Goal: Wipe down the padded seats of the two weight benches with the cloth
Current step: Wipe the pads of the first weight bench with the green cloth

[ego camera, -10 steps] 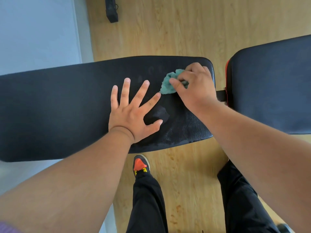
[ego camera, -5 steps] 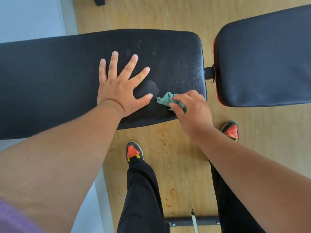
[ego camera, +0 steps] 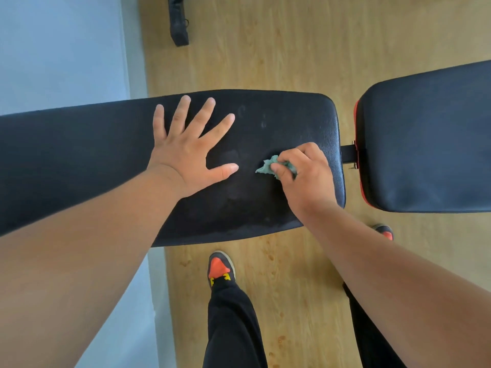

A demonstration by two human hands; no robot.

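Head view is showing the right hand (ego camera: 305, 179) gripping a bunched teal cloth (ego camera: 268, 168) against the long black bench pad (ego camera: 93, 155) while the left hand (ego camera: 190, 150) is pressing flat, fingers spread, just left of it.

Light wood-grain floor (ego camera: 279, 49), pale blue wall (ego camera: 58, 49).

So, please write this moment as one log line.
left hand flat on long pad | right hand rubs cloth there

- two black padded bench seats (ego camera: 106, 160) (ego camera: 425, 144)
- one green cloth (ego camera: 268, 167)
- two hands (ego camera: 191, 152) (ego camera: 305, 176)
- two orange-toed shoes (ego camera: 220, 266) (ego camera: 385, 232)
- one black bracket (ego camera: 179, 22)
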